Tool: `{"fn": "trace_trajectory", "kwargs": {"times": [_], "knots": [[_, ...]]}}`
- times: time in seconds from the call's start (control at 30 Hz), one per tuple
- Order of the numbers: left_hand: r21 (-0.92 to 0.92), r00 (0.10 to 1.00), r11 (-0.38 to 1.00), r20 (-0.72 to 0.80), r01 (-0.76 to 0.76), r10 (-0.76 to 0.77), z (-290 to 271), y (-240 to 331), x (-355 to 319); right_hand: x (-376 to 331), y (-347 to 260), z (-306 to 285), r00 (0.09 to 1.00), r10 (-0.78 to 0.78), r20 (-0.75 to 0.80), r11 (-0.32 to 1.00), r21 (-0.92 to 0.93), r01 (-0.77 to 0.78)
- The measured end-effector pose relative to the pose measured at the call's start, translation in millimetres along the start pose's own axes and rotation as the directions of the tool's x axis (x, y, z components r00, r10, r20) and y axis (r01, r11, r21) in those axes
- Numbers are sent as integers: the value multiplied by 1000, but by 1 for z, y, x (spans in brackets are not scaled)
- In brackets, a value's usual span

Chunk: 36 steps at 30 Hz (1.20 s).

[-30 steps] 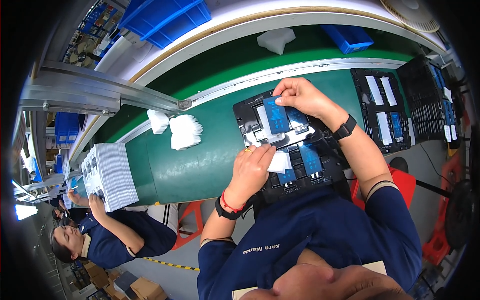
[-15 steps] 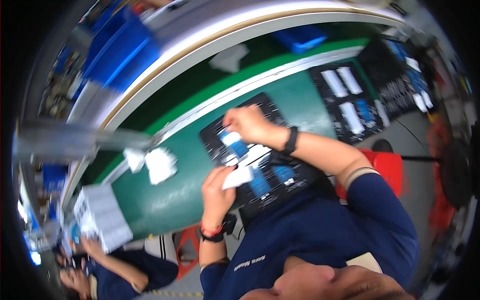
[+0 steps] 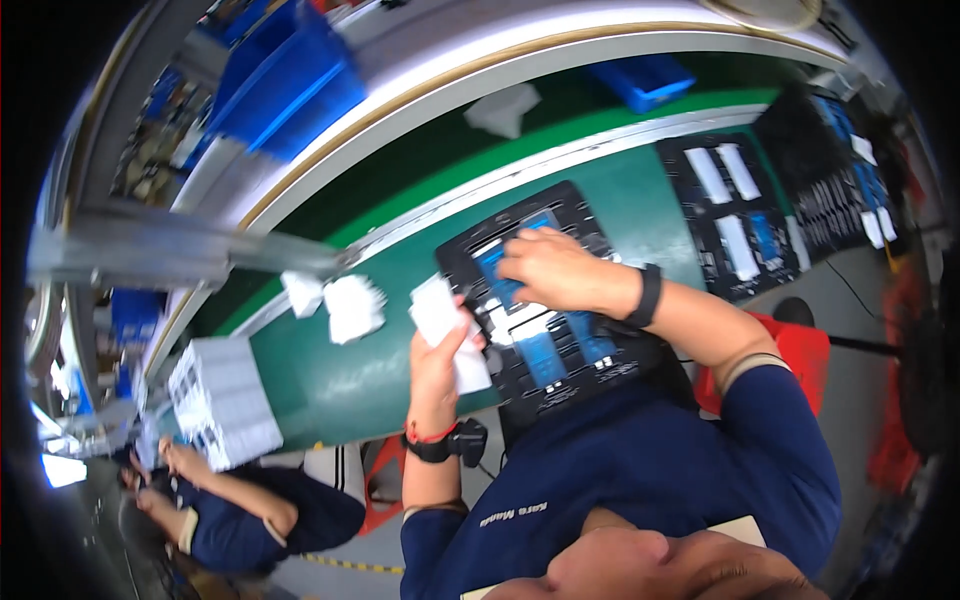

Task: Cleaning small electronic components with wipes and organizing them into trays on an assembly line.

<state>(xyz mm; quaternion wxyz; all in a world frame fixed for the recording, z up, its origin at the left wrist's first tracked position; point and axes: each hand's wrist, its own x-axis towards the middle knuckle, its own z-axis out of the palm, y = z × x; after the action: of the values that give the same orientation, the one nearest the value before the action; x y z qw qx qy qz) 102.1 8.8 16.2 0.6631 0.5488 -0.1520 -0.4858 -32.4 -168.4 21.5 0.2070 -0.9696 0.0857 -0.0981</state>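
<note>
A black tray (image 3: 455, 250) with slots lies tilted before me at the near edge of the green table. Blue-faced flat strips sit in its slots, one blue strip (image 3: 541, 358) plainly seen in the lower part. My right hand (image 3: 565, 275) reaches over the upper half of the tray, its fingers bent together against another blue strip (image 3: 492, 268); whatever the fingertips pinch is hidden. Beside the tray's left edge, my left hand (image 3: 432, 365) is closed round white rectangular sheets (image 3: 436, 308), which stick out above and below the fingers.
Crumpled white sheets (image 3: 354, 308) lie left on the green table (image 3: 330, 385). A second black tray (image 3: 705, 225) with white and blue strips lies at right. A white box (image 3: 225, 400) stands far left, near a co-worker (image 3: 260, 510). Blue bins (image 3: 285, 85) sit beyond.
My right hand has moved down the tray from its upper left corner. More of the white sheets in my left hand shows, held more upright. The whole view has shifted slightly.
</note>
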Motion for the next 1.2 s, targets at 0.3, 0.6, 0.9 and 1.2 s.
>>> {"fn": "trace_trajectory", "kwargs": {"times": [0.3, 0.6, 0.9, 1.2], "knots": [[-103, 998, 994, 49, 30, -25, 7, 3, 1, 0, -1, 18, 997, 39, -74, 997, -63, -44], [-19, 988, 992, 95, 123, -121, 33, 1, 2, -6, -2, -4, 969, 219, -113, 874, 463, -144], [34, 985, 995, 144, 90, -94, 66, -23, 17, -50, -3, -13, 935, 341, 95, 395, 888, -234], [564, 920, 758, 373, -329, 122, 65, -26, 26, -101, 34, -30, 858, 512, -22, 153, 986, -66]]}}
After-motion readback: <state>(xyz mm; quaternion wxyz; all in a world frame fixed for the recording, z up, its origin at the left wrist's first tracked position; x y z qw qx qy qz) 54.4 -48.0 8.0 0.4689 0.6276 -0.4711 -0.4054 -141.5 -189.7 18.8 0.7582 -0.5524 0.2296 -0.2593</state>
